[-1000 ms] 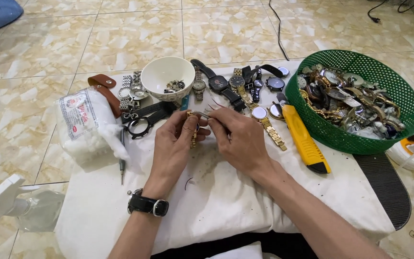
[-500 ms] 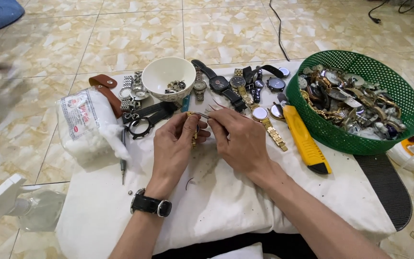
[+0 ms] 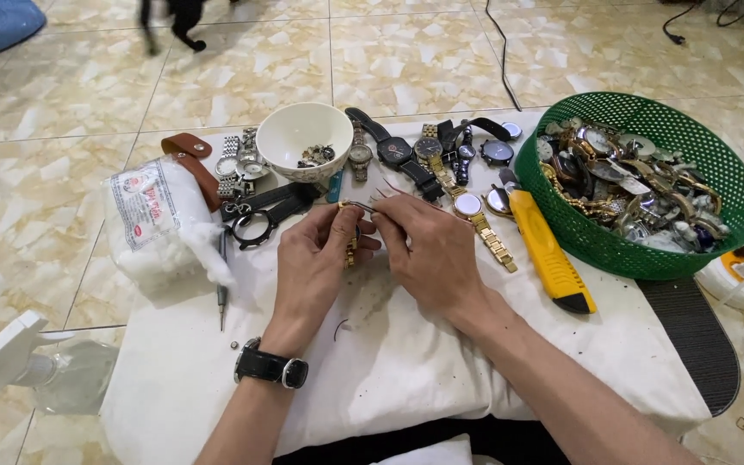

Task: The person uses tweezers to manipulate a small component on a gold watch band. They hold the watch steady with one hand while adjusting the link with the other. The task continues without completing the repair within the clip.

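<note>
1. Holding a small gold-coloured watch [image 3: 352,244] between both hands, above the middle of a white cloth [image 3: 406,362] spread over the work surface.
2. Left hand [image 3: 316,267]: fingers curled and closed around the watch; its gold band hangs down just past the fingertips. A black wristwatch [image 3: 270,366] sits on that wrist.
3. Right hand [image 3: 432,250]: thumb and forefinger pinched together at the top of the watch, touching it. Whether they grip a thin tool, cannot tell.
4. White bowl [image 3: 303,138] with small metal parts stands just beyond the hands, near the cloth's far edge.
5. Row of loose watches [image 3: 428,155] lies right of the bowl, some black-strapped, some gold.
6. Green mesh basket [image 3: 639,250] at far right, piled with more watches, well apart from the hands.
7. Yellow utility knife [image 3: 548,254] lies between the right hand and the basket.
8. Bag of cotton wool [image 3: 157,224] at left; a small screwdriver [image 3: 222,288] just beside it.
9. Spray bottle [image 3: 32,370] on the tiled floor, lower left, off the cloth.
</note>
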